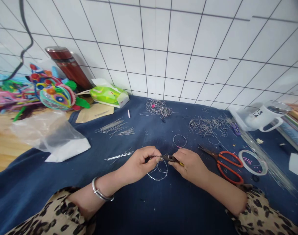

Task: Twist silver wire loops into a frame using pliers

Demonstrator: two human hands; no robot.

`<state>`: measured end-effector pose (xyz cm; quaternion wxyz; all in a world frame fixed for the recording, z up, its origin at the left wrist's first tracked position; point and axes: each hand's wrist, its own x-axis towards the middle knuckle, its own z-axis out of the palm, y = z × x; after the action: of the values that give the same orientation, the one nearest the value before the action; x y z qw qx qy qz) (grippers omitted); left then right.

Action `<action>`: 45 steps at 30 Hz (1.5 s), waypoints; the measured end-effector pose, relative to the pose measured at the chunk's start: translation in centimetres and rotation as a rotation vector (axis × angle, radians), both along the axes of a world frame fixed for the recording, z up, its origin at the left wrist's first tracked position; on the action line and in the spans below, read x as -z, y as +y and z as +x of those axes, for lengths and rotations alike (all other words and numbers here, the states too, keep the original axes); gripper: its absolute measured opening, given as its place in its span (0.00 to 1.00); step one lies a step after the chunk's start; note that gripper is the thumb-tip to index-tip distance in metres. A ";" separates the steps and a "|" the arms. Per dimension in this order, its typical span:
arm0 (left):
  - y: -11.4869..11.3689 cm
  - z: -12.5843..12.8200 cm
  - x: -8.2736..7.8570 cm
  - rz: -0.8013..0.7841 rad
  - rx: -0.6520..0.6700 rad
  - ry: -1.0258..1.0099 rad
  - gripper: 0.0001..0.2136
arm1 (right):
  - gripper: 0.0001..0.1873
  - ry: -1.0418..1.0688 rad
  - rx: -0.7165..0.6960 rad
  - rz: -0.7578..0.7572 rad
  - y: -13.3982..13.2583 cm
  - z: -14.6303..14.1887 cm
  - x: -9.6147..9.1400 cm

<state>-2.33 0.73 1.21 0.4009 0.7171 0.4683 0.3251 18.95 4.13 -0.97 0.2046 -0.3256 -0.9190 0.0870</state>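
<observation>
In the middle of the blue cloth, my left hand [147,160] is closed, thumb against fingers, on a bent wire piece [158,179] whose thin silvery loops hang below the fingertips. My right hand [191,164] is wrapped round a pair of pliers [171,158]. Their dark jaws point left and meet the wire by my left fingertips; a bit of yellow handle shows under the right hand. Just beyond my right hand lies a separate wire ring [180,141] with a little pink at its near side.
Orange-handled scissors [229,166] and a round dish [253,162] of pink beads lie to the right. Tangled wire loops [207,126] and cut wire lengths [114,126] lie farther back. A white mug [266,116], a tissue pack [108,94] and a red flask [69,67] stand near the tiled wall.
</observation>
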 end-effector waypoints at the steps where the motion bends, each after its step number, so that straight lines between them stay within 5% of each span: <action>1: 0.0 0.0 0.0 0.003 0.005 0.003 0.07 | 0.13 0.004 -0.007 -0.005 0.1 0.0 0.0; 27: 0.4 -0.3 0.4 -0.096 0.088 -0.059 0.08 | 0.13 -0.056 0.032 0.108 0.2 0.2 0.2; 45: 0.5 -0.5 0.9 -0.238 0.105 -0.197 0.08 | 0.11 0.026 -0.030 -0.055 0.6 0.4 0.2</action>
<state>-2.88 1.26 0.29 0.5435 0.6527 0.4236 0.3147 19.39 4.70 -1.14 0.2063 -0.3159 -0.9184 0.1194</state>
